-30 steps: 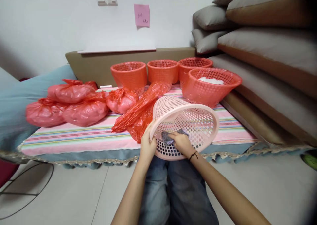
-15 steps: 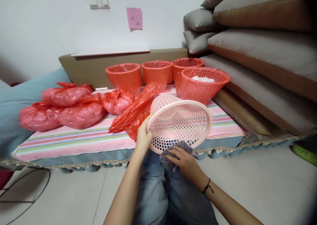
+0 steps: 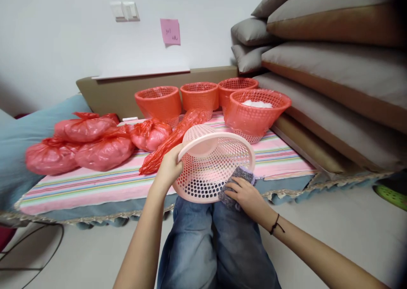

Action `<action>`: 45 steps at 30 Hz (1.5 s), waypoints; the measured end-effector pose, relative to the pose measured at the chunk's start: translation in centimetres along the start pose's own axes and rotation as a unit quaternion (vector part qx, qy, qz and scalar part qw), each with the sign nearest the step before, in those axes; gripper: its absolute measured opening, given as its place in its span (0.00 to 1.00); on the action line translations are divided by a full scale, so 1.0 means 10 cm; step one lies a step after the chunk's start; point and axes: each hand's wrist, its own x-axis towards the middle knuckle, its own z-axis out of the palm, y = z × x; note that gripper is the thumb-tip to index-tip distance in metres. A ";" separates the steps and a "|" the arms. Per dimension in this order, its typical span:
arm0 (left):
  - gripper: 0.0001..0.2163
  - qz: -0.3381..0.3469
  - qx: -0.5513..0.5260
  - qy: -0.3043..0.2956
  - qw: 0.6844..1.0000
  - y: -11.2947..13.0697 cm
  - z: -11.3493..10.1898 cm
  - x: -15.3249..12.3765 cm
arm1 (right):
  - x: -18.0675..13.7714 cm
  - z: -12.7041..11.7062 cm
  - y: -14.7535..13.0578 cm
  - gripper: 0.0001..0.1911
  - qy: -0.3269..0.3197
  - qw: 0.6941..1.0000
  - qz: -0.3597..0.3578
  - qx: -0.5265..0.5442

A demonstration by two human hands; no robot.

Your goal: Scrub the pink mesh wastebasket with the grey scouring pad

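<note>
A pale pink plastic mesh basket (image 3: pixel 199 147) lies tilted over my knees, its wide mouth facing me. My left hand (image 3: pixel 170 167) is closed on the left side of its rim. With my right hand (image 3: pixel 246 195) I press a grey cleaning cloth (image 3: pixel 227 195) against the lower right part of the rim. The fingers lie bent over the cloth, and the thumb is hidden. Just behind the basket a loose red plastic bag (image 3: pixel 173 143) stretches across the striped cover.
Several baskets lined with red bags, among them a front one (image 3: pixel 257 119) with something white inside, stand at the back. Tied red bags (image 3: pixel 104 151) sit on the left of the striped cover (image 3: pixel 104 185). Grey cushions (image 3: pixel 333 68) are piled at the right.
The basket has shifted left and turned a little in my left hand. My right hand and the cloth have moved right along the rim.
</note>
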 end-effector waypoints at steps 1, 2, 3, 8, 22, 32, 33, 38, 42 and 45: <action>0.31 -0.005 0.005 0.021 1.000 -0.03 0.01 -0.04 | 0.08 -0.04 -0.02 0.21 0.009 0.999 0.023 0.036; 0.30 -0.015 0.007 0.048 0.999 -0.06 0.03 -0.08 | 0.16 -0.08 -0.05 0.25 0.021 0.995 0.050 0.080; 0.29 -0.030 0.007 0.077 0.997 -0.10 0.04 -0.13 | 0.25 -0.11 -0.07 0.29 0.033 0.988 0.077 0.129; 0.21 -0.086 0.018 0.137 0.987 -0.25 0.09 -0.36 | 0.60 -0.11 -0.15 0.32 0.099 0.898 0.192 0.382; 0.14 0.007 0.044 0.310 0.950 0.39 0.52 -0.86 | 0.52 0.28 -0.54 0.29 0.165 0.463 0.414 0.766; 0.33 -0.219 -0.172 -0.044 0.959 0.18 1.12 -1.02 | 0.51 0.26 -0.57 0.22 0.245 0.480 0.457 0.707; 0.30 -0.220 -0.178 -0.064 0.957 0.16 1.09 -1.03 | 0.50 0.28 -0.57 0.23 0.243 0.484 0.464 0.701; 0.27 -0.248 -0.171 -0.088 0.950 0.09 1.00 -1.10 | 0.45 0.33 -0.56 0.21 0.222 0.518 0.497 0.660; 0.39 -0.212 -0.155 -0.023 0.964 0.07 1.07 -1.15 | 0.47 0.27 -0.58 0.20 0.228 0.597 0.488 0.595; 0.38 -0.158 -0.148 -0.025 0.976 0.12 1.12 -1.14 | 0.50 0.19 -0.61 0.21 0.220 0.610 0.468 0.600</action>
